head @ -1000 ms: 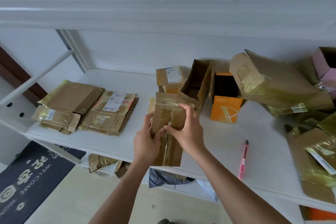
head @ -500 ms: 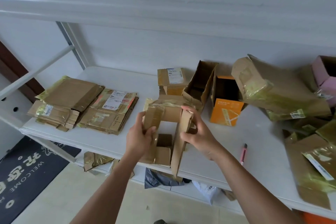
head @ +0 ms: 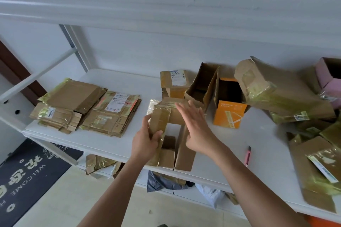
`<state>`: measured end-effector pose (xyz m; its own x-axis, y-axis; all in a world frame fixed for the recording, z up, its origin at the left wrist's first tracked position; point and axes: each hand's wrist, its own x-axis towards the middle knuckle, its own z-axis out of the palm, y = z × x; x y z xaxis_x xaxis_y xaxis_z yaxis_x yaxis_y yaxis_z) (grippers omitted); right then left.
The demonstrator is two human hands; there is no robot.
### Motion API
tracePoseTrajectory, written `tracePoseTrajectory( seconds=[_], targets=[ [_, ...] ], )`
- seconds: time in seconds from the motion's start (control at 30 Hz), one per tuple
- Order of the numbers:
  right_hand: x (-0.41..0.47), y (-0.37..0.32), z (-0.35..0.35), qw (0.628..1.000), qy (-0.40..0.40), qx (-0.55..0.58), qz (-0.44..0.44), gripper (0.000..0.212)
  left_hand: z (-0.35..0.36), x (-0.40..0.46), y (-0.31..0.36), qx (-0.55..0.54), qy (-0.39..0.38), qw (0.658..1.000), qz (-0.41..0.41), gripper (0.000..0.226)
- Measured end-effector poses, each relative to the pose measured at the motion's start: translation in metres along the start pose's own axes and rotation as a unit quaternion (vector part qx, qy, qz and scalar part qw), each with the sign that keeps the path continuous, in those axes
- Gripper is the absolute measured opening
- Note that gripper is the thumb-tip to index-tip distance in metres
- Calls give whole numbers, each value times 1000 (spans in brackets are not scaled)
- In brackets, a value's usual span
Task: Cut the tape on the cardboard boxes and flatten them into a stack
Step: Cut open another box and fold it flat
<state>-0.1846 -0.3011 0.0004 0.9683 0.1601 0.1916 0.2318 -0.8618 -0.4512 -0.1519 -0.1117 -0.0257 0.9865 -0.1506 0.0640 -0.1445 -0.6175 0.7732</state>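
My left hand (head: 147, 139) is gripping the left wall of an opened, tape-glossed brown cardboard box (head: 174, 134) at the white shelf's (head: 114, 142) front edge. My right hand (head: 195, 127) is hovering flat, fingers straight, over its right wall. Flattened stacks (head: 86, 110) are lying at nine o'clock.

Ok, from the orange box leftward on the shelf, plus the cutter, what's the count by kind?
Flattened stacks: 2
Opened box in the left hand: 1
Brown boxes not yet flattened: 2
Orange box: 1
Pink cutter: 1
Total: 7
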Motion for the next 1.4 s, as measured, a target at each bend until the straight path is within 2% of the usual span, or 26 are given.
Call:
tracePoseTrajectory(
  seconds=[0.07, 0.17, 0.27, 0.33, 0.5, 0.67, 0.93, 1.03, 1.1, 1.2, 1.3, 1.4],
  targets=[
    [5, -1, 7, 998, 52, 36, -3, 85, 2, -4, 0, -34, -14, 999, -11, 60],
    [11, 3, 17, 988, 140, 63, 1, 62, 10, -10, 4, -57, -16, 998, -9, 80],
    [14, 3, 25, 976, 204, 76, 8, 51, 19, -19, 13, -37, 66, 996, -41, 85],
    [15, 7, 25, 975, 210, 77, 8, 50, 21, -24, 16, -66, 101, 992, -32, 76],
    [10, 15, 22, 980, 189, 57, 26, 66, 13, -21, 7, -112, 79, 991, -6, 67],
    [8, 12, 28, 970, 229, 43, 66, 63, 0, -11, -2, -120, 22, 993, -2, 71],
    [8, 10, 34, 965, 249, 38, 69, 61, -31, 5, -11, -105, -95, 990, -13, 66],
    [11, 9, 34, 965, 251, 34, 74, 61, -28, 7, -8, -84, -101, 991, -13, 68],
    [13, 6, 34, 964, 253, 23, 80, 62, -20, 4, -2, -72, -88, 993, -13, 74],
    [16, 3, 34, 964, 251, 14, 81, 62, -11, 6, -2, -81, -81, 993, -22, 95],
    [16, 8, 31, 965, 245, 19, 95, 60, -8, 5, -3, 14, -126, 992, -20, 125],
    [16, 15, 28, 964, 239, 32, 112, 59, -5, -7, -4, 95, -105, 989, -48, 129]
  ],
)
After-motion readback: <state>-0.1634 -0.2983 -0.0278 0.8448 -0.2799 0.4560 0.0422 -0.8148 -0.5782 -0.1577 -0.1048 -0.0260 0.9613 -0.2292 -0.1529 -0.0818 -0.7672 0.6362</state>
